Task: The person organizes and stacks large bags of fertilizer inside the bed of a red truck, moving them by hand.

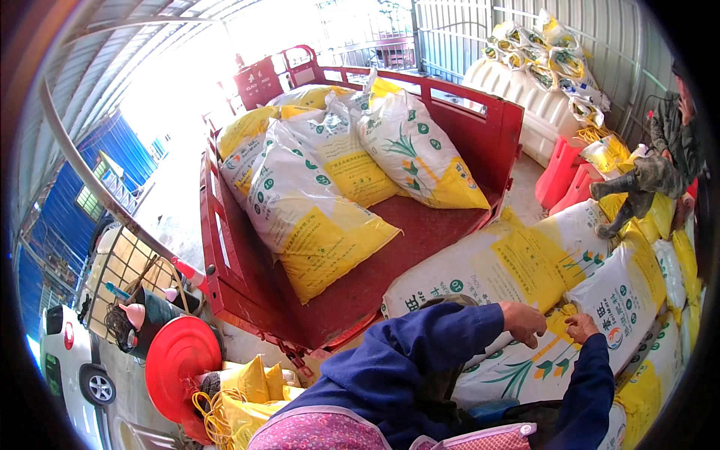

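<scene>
My left hand (524,322) hangs over the stacked sacks, fingers loosely bent and apart, with nothing visible in it. Just to its right, my right hand (581,328) is closed at the gathered yellow end (558,324) of a white and yellow sack. Its fingertips seem to pinch that end, partly hidden by the hand. This sack (499,379) lies flat in front of me, printed with green leaves and orange buds. Another full sack (619,300) lies to the right of my right hand, and a further one (480,277) lies beyond my left hand.
A red cargo tricycle bed (360,277) holds several full sacks (315,217). At right, a person (660,150) sits on the pile beside red plastic barriers (566,176). A red round lid (182,358), yellow bags (251,382) and a white car (71,367) are at left.
</scene>
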A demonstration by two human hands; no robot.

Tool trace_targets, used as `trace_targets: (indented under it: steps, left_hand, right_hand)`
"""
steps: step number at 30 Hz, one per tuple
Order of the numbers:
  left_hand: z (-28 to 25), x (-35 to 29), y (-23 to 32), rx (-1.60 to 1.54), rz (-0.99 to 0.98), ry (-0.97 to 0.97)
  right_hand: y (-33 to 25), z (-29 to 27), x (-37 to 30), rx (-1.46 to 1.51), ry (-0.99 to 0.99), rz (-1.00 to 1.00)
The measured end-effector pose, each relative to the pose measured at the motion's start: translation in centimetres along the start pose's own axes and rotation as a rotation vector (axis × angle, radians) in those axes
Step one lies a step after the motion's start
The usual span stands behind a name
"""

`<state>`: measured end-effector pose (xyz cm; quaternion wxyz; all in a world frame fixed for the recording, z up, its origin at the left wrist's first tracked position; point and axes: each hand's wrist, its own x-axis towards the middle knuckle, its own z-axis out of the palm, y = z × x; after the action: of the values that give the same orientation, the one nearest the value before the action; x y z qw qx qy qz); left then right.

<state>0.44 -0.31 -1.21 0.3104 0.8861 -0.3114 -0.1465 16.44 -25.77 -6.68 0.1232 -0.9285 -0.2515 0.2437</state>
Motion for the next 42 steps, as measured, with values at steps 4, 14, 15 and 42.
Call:
trace_targets:
  steps: [4, 14, 15, 42]
  left_hand:
    - [0.0, 0.0, 0.1, -0.005, -0.022, -0.014]
    - [-0.2, -0.1, 0.3, 0.000, -0.037, -0.028]
    - [-0.2, -0.1, 0.3, -0.001, -0.039, -0.028]
    - [-0.7, -0.5, 0.9, 0.008, -0.047, -0.039]
  right_hand:
    - [0.6, -0.2, 0.4, -0.009, 0.054, -0.004]
    - [2.6, 0.2, 1.1, -0.063, 0.044, -0.121]
    - [2.3, 0.3, 1.0, -0.062, 0.042, -0.121]
    - [1.4, 0.0, 0.7, -0.069, 0.069, -0.036]
